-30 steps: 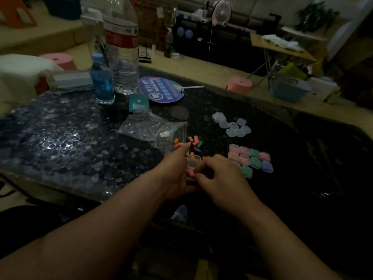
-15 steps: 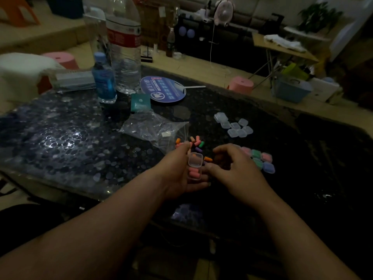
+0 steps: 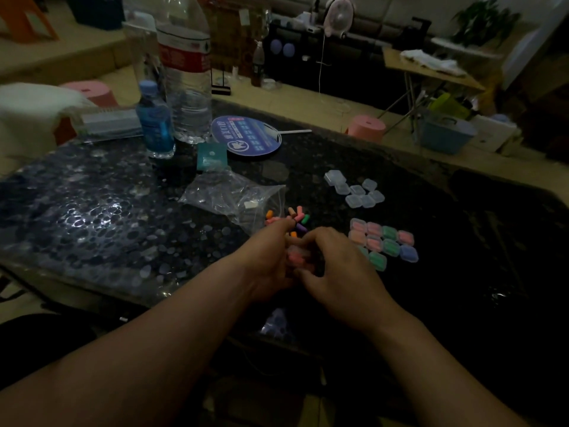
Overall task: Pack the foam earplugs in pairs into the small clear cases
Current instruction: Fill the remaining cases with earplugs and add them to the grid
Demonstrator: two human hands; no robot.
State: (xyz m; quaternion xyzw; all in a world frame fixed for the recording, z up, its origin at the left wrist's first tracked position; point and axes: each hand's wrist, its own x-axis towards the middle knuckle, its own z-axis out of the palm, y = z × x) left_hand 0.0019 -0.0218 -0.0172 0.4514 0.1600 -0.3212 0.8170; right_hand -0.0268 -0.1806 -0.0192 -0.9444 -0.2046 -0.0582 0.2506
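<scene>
Both hands meet low over the table (image 3: 123,217): the left hand (image 3: 267,261) cradles a small clear case (image 3: 292,250) in its curled fingers, pink earplugs (image 3: 297,259) inside, and the right hand (image 3: 337,274) pinches that same case from the other side. Loose earplugs (image 3: 296,217) lie just beyond the fingertips, with filled cases (image 3: 383,241) off to the right.

The dark, glossy table (image 3: 92,229) bore a large water bottle (image 3: 187,87), a small blue bottle (image 3: 155,124), a round fan (image 3: 246,135), a teal packet (image 3: 211,156) and a clear plastic bag (image 3: 228,198). Loose earplugs (image 3: 297,218) lay just beside the bag, with empty clear cases (image 3: 354,191) and filled cases (image 3: 381,240) further right.
</scene>
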